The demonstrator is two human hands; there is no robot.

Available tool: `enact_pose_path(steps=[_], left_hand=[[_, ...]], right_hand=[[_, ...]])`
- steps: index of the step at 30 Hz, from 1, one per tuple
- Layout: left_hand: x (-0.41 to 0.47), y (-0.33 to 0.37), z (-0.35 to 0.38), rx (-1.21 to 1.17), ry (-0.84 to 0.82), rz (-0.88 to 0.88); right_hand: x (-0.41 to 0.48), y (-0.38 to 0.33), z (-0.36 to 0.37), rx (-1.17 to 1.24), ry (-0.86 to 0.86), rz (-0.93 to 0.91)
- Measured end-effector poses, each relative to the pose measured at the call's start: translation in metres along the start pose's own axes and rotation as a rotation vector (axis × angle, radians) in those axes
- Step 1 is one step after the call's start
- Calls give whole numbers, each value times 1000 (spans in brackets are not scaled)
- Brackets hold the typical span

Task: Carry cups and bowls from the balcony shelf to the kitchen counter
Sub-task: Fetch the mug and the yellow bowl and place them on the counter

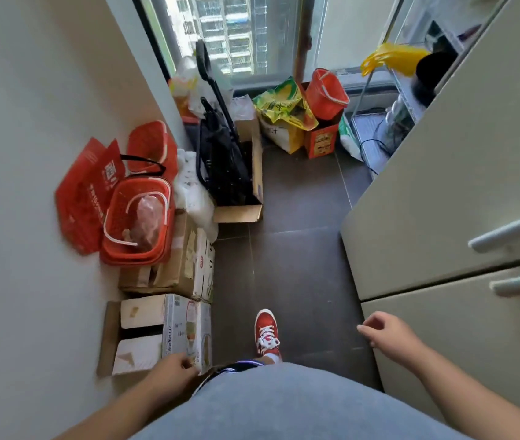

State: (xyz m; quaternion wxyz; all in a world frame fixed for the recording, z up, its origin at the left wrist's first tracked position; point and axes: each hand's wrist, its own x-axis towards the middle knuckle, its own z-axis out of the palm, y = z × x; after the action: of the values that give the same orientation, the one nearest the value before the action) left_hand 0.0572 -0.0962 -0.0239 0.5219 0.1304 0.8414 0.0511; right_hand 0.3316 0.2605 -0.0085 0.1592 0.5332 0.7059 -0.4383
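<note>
I stand on a narrow balcony, looking down its dark tiled floor [296, 249]. The metal shelf [401, 87] stands at the far right corner, partly hidden behind a pale cabinet [462, 173]; a black pot [430, 77] and a yellow bag [392, 58] sit on it. No cups or bowls can be made out from here. My left hand [174, 371] hangs low by the cardboard boxes, fingers loosely curled, holding nothing. My right hand [387, 333] is out in front of the cabinet, fingers half curled and empty.
Red baskets [138, 217], red bags and cardboard boxes [169, 268] line the left wall. A folded black cart in an open box [230, 160], a yellow sack [284, 112] and a red bucket [328, 90] crowd the far end. My red shoe [266, 331] is on the floor strip.
</note>
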Motion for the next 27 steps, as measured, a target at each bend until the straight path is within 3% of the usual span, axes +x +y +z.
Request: enact_pose_path(steps=[9,19,27], left_hand=[[48,151,-124,-50,97,213],[59,381,-232,-164,178,704],[46,527,-313,-247,201,998]], right_hand=[[37,-64,-72,62,57,18],[90,-211,-183,292,225,-308],[154,-326,-285,337,347,-494]])
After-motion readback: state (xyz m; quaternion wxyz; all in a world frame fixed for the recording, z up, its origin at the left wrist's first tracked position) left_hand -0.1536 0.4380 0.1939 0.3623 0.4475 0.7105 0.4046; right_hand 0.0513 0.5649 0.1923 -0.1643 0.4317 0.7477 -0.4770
